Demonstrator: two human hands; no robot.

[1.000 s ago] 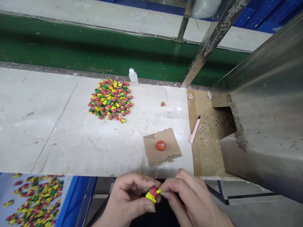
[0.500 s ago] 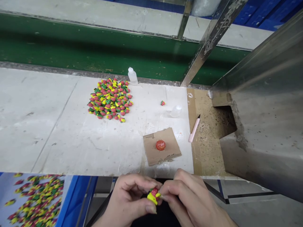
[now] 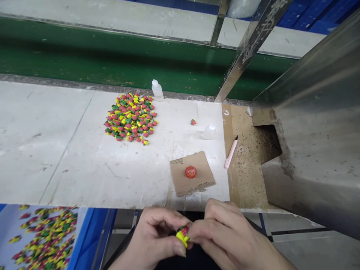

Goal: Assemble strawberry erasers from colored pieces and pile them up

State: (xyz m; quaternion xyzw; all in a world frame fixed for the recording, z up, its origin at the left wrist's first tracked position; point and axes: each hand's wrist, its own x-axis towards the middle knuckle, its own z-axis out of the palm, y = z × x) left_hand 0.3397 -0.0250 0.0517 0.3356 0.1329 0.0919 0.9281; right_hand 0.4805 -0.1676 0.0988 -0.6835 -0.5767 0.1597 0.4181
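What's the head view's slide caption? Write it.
Left hand holds a red-and-yellow piece, right hand touches it, a pile of similar pieces on the table.

On the bench (image 3: 84,161), a pile of trinkets (image 3: 131,118) — bottle (image 3: 158,92) just behind — lies left of a cardboard scrap (image 3: 204,168) and pen (image 3: 231,153).

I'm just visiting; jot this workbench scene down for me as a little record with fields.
Left hand: pinching a small red-and-yellow piece
Right hand: at that piece's edge, exact grip hidden
Pile: similar pieces, green parts showing
Beside pile: white bottle
Cardboard square: bears a round red-orange item
Lower left: blue-sided tray of more pieces
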